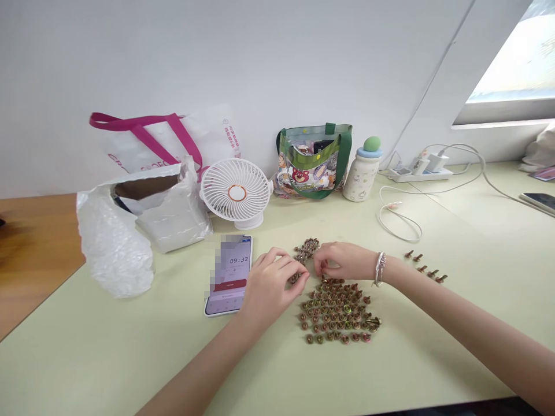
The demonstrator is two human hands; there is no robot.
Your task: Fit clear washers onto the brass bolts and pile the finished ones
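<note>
A dense patch of small screws with brassy heads (pixel 336 312) stands on the pale green desk (pixel 130 346), and a smaller heap of them (pixel 306 249) lies just above it. My right hand (pixel 340 261), wearing silver bangles, reaches over the patch, its fingertips down among the screws. My left hand (pixel 269 287) is curled beside the heap, fingertips against a screw at the patch's left edge. Whatever the fingers may hold is hidden. A short row of separate screws (pixel 425 268) lies to the right. A phone showing 09:32 (pixel 228 274) lies left of my left hand.
Along the back stand a bubble-wrap bag (pixel 113 245), a white desk fan (pixel 236 190), a printed tote bag (pixel 314 162) and a white bottle (pixel 363 172). A power strip (pixel 418 173) feeds a white cable (pixel 399 216). A second phone (pixel 540 202) lies at the right edge.
</note>
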